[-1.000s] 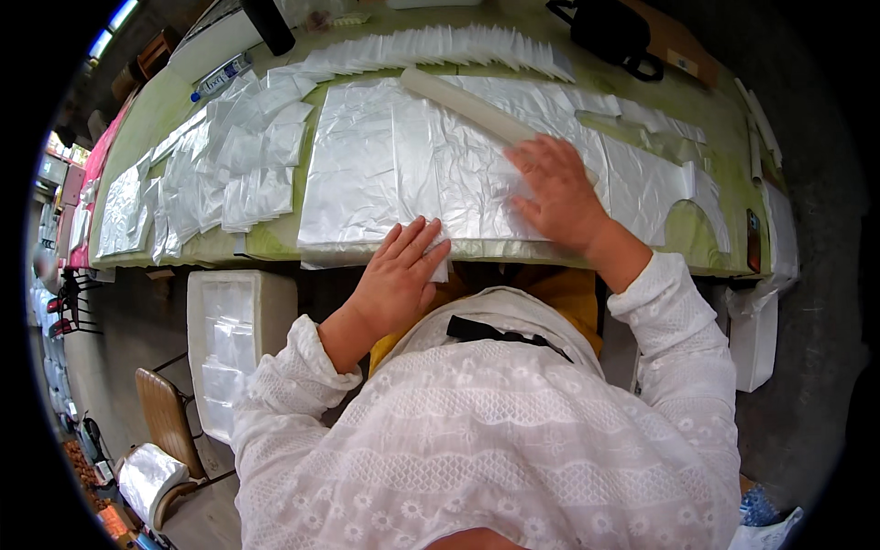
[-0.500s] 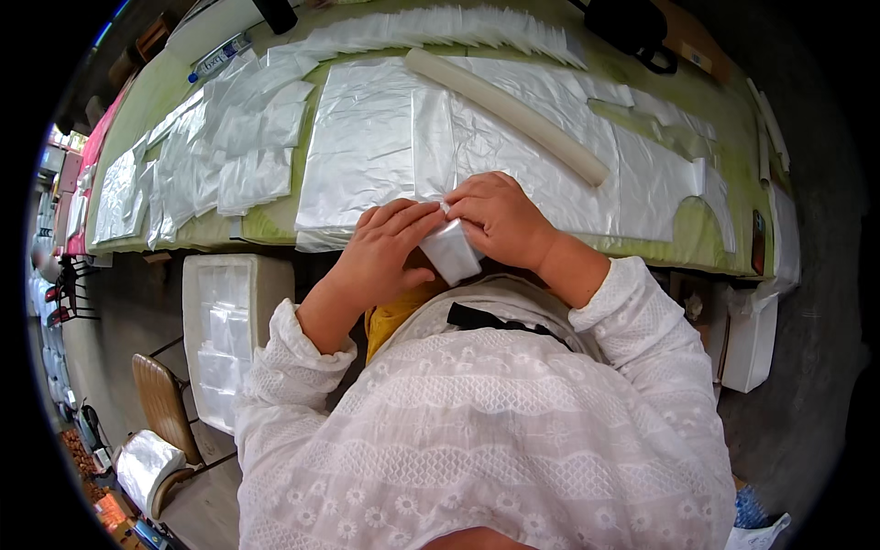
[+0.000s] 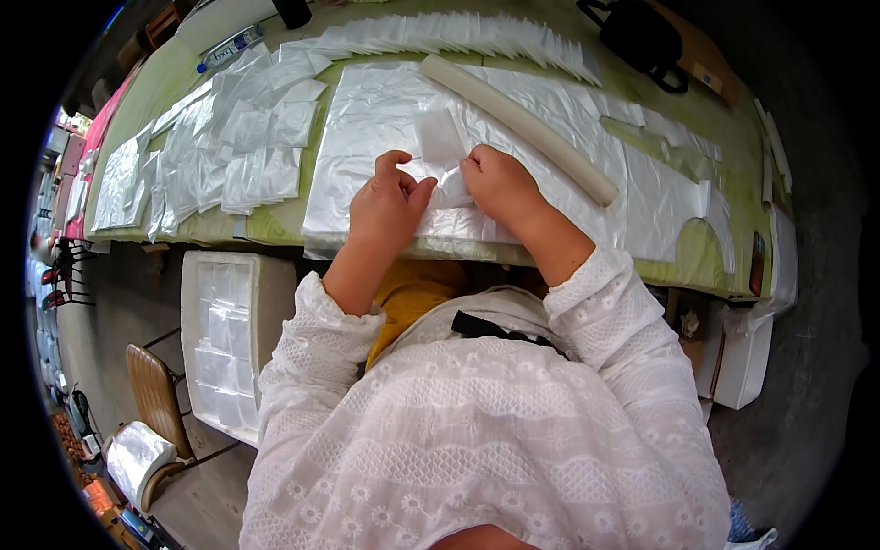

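A small folded piece of clear plastic film (image 3: 440,137) stands over the shiny plastic sheets (image 3: 367,110) on the table. My right hand (image 3: 504,185) pinches its right edge between thumb and fingers. Just left of it is my left hand (image 3: 387,209), with its fingers curled but apart and a gap between thumb and forefinger; nothing shows in its grip. A long pale tube (image 3: 518,128) lies slantwise on the sheets beyond my right hand.
Folded film packets (image 3: 266,179) cover the table's left side, and a fanned row of packets (image 3: 458,35) runs along the back. A black bag (image 3: 637,41) and a bottle (image 3: 229,50) lie behind. Below left are a foam box (image 3: 225,339) of packets and a chair (image 3: 158,394).
Both hands have moved forward from the table's front edge to over the sheets. The folded film went from below the hands to upright beyond them, and the left hand has let go of it.
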`<state>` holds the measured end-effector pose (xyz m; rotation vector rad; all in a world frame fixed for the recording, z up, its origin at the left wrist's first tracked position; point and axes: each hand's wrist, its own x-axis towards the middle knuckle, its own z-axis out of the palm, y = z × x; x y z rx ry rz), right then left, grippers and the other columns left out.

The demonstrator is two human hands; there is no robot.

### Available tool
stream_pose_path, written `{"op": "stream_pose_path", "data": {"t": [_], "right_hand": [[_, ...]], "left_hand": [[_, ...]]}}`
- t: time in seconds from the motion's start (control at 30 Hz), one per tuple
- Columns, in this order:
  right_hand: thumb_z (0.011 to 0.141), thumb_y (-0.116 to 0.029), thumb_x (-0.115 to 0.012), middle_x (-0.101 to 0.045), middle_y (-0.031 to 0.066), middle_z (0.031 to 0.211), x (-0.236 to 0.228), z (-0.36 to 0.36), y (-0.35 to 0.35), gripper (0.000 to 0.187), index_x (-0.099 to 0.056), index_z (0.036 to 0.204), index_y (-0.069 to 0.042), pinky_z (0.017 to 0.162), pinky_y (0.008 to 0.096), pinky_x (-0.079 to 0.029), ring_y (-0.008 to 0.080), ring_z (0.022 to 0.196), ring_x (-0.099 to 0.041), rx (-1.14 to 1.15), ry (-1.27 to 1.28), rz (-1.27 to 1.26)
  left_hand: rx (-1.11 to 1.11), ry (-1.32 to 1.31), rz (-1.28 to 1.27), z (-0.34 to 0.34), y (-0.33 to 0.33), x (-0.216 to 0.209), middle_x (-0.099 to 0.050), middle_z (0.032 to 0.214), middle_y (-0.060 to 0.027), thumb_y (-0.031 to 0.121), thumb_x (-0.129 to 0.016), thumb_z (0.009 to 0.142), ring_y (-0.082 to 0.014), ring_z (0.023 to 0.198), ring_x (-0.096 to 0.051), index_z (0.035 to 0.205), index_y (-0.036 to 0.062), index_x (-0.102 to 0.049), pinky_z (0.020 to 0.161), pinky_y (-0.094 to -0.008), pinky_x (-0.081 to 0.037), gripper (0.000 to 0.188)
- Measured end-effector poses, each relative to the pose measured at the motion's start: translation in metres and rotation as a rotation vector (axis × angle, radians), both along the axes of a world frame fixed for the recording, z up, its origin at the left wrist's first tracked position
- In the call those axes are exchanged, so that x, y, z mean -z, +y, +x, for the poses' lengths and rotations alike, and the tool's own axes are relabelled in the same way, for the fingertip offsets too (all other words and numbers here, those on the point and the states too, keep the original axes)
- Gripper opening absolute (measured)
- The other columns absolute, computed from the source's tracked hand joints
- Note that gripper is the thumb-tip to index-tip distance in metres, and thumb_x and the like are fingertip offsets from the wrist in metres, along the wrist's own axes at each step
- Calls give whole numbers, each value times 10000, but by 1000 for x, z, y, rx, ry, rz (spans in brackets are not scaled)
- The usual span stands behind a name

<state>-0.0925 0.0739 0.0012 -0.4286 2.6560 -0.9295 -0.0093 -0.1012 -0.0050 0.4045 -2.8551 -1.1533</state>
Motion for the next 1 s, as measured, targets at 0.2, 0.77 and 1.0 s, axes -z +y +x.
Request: {"op": "stream_pose_path", "data": {"t": [0.2,0.77,1.0], "right_hand": [[975,-322,-510,-729,189,1086,4,-7,-1,339,-677,1079,-46,886,478,-535,383,1016,-690,-35,8,16],[850,-67,-643,-689,107,969,-9,99,64,206,-628,1054,-48,859,414,-521,314,901,-643,-207,-9,-402],[746,-54,-677,-689,92,1177,14,61,65,425,-703,1168,-101,992,443,-470,328,1124,-593,-435,545,-320]], "left_hand": [[515,361,-384,3,8,11,-409,1584,-171,458,-704,907,-373,1499,-326,1516,44,-419,1225,-519,-242,790],[571,202,-468,61,23,11,-347,1631,-194,468,-820,787,-351,1541,-280,1516,45,-435,1244,-597,-136,927],[465,266,-395,60,21,16,-469,1576,-92,155,-779,793,-284,1467,-409,1465,104,-522,1225,-495,-259,721]]}}
